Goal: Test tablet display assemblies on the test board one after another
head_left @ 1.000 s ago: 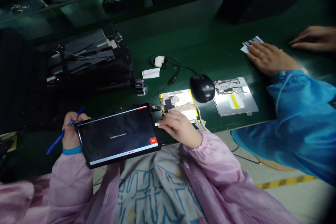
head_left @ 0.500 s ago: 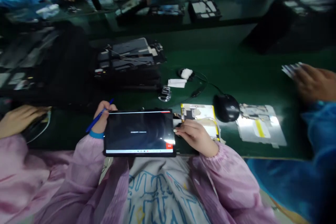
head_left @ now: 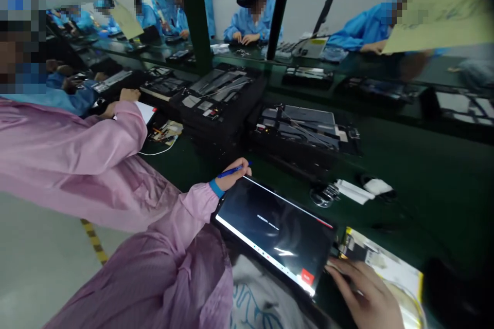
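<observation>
Tablet [head_left: 276, 226] sits at the near edge of the bench [head_left: 165, 164], probably light, stiff, slick-faced and fragile, best held by its rims: left hand [head_left: 232, 179] grips the left end, pen [head_left: 230, 171] tucked along, right hand [head_left: 368, 290] pinches what seems a plug [head_left: 329, 263] at the right edge.

I saw a black parts tray [head_left: 283, 157]; beyond it was a person in blue [head_left: 247, 25]; left of it stretched a co-worker's pink sleeve [head_left: 108, 139]; near its right end lay a white strip [head_left: 353, 192].
</observation>
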{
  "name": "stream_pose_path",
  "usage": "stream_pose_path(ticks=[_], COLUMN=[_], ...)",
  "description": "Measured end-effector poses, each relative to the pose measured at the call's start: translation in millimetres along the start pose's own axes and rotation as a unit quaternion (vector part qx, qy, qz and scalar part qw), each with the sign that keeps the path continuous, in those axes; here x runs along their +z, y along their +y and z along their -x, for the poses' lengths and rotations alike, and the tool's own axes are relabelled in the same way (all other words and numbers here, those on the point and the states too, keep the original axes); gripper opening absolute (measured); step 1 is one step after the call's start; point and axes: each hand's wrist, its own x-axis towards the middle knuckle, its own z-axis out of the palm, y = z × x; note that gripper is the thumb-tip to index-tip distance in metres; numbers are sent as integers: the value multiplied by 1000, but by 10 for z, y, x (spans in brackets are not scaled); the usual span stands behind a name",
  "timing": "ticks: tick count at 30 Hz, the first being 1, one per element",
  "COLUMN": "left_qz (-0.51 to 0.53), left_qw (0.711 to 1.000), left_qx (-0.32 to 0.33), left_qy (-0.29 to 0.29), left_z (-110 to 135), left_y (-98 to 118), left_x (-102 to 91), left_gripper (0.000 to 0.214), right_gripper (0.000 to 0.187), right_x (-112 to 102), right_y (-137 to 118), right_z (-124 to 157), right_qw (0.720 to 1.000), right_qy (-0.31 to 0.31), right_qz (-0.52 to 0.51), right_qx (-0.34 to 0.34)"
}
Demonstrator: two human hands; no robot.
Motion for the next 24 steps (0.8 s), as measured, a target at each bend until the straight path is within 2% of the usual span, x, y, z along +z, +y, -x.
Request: stream_pose_path(ticks=[4, 7, 13, 24], left_qz=[-7, -7, -3, -33], left_qw=[1000, 1000, 1000, 999], left_qx=[-5, -7, -17, 1], left_qy=[3, 1, 5, 15], left_z=[22, 23, -4, -88], left_y=[13, 20, 31, 68], left_x=[4, 5, 10, 5], left_gripper=[62, 63, 62, 62], right_gripper=[20, 17, 3, 3], right_x=[-29, -50, -88, -95], right_y=[-18, -13, 31, 73], right_z=[-54, -93, -112, -130], right_qw=[1000, 999, 998, 996], right_qy=[-1, -4, -55, -81], right_qz=[-8, -14, 4, -18], right_qx=[-16, -28, -36, -23])
